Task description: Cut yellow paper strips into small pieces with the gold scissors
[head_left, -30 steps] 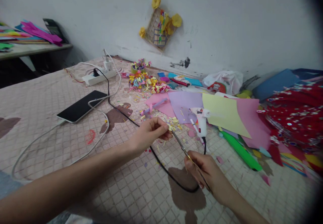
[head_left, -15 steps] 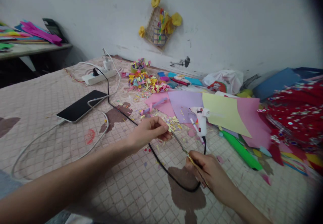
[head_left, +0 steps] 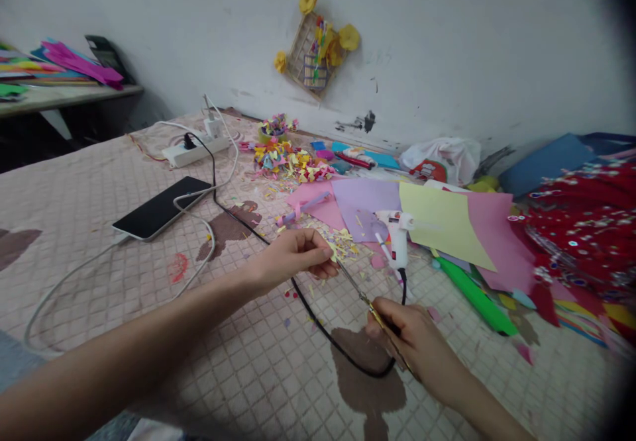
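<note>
Between thumb and fingers, my left hand [head_left: 307, 254] pinches a small pale yellow piece of paper [head_left: 333, 251]. My right hand [head_left: 415, 335] grips a pair of scissors [head_left: 364, 295] by its handles, which the fingers partly cover. The blades point up and left, with their tips at the yellow paper; whether they touch it I cannot tell. Just beyond my hands, small yellow paper scraps [head_left: 348, 244] are strewn on the cloth. A white hot glue gun [head_left: 398, 237] stands behind my right hand, its black cord [head_left: 318, 322] looping under both hands.
A tablet [head_left: 163, 206] with a white cable lies left, near a power strip [head_left: 196, 151]. Colourful paper bits [head_left: 293, 161] are heaped at the back. Purple [head_left: 368, 204] and yellow sheets [head_left: 440, 219], a green roll [head_left: 474, 295] and red beaded material [head_left: 586, 229] lie right.
My hands keep nearly the same position, with the scissors tips still at the yellow paper. The view has shifted very slightly.
</note>
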A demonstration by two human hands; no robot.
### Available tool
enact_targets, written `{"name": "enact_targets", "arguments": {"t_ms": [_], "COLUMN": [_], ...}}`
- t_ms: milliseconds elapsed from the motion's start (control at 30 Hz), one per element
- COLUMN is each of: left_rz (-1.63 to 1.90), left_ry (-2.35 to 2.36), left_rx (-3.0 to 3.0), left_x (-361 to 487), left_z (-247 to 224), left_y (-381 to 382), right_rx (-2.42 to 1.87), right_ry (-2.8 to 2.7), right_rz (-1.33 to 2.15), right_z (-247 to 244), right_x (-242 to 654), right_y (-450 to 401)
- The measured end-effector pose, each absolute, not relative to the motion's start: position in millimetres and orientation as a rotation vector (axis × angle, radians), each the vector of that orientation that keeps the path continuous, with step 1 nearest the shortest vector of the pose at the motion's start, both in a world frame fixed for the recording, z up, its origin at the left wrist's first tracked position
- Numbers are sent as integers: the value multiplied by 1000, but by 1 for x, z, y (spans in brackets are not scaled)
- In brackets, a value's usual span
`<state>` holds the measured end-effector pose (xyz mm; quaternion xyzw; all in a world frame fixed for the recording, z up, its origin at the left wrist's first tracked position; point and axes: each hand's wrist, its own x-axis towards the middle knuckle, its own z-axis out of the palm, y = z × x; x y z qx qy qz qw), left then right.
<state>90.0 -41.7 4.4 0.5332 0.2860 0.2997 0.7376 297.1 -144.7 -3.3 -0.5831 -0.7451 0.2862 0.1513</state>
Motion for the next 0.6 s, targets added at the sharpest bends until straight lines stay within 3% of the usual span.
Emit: {"name": "enact_targets", "arguments": {"t_ms": [433,600], "left_rz": [643,650], "left_ry": [619,620], "left_rx": [1203,1093], "left_x": [89,91], "left_z": [6,4], "left_y": [-41,-43], "right_rx": [-1667,-1569], "right_ry": [-2051,-1911], "right_rz": [933,1145], "right_z": [1,0], "right_x": [295,293], "right_y": [-145,-148]}}
